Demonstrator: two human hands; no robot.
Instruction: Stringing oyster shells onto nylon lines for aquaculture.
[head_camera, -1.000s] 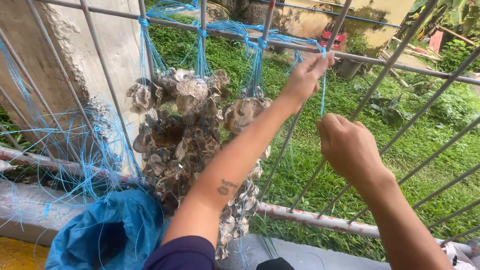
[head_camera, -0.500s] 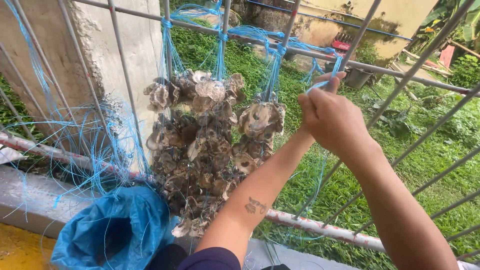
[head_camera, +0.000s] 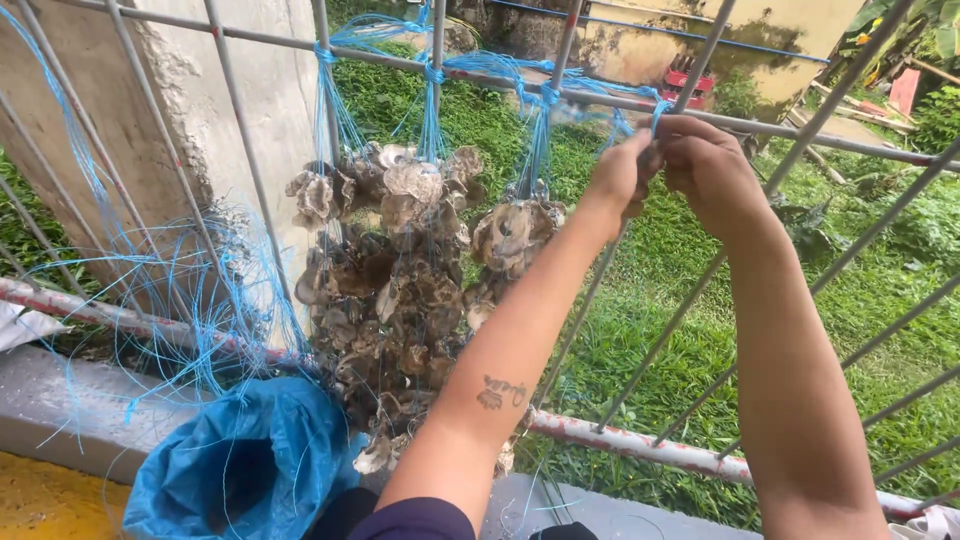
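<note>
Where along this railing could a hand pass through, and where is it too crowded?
Open gaps lie between the slanted bars right of the left hand and right hand, with only grass behind. A narrower gap lies between the shell strings and the left forearm. The shell strings, blue twine and blue bag crowd the middle and left.

Left hand (head_camera: 622, 172): earlier spread open, reaching high on the blue string (head_camera: 640, 118) at the top rail (head_camera: 800, 128); now closed, pinching it. Right hand (head_camera: 712, 172): earlier lower and apart, to the right; now raised to the rail, touching the left hand, fingers on the same string.
</note>
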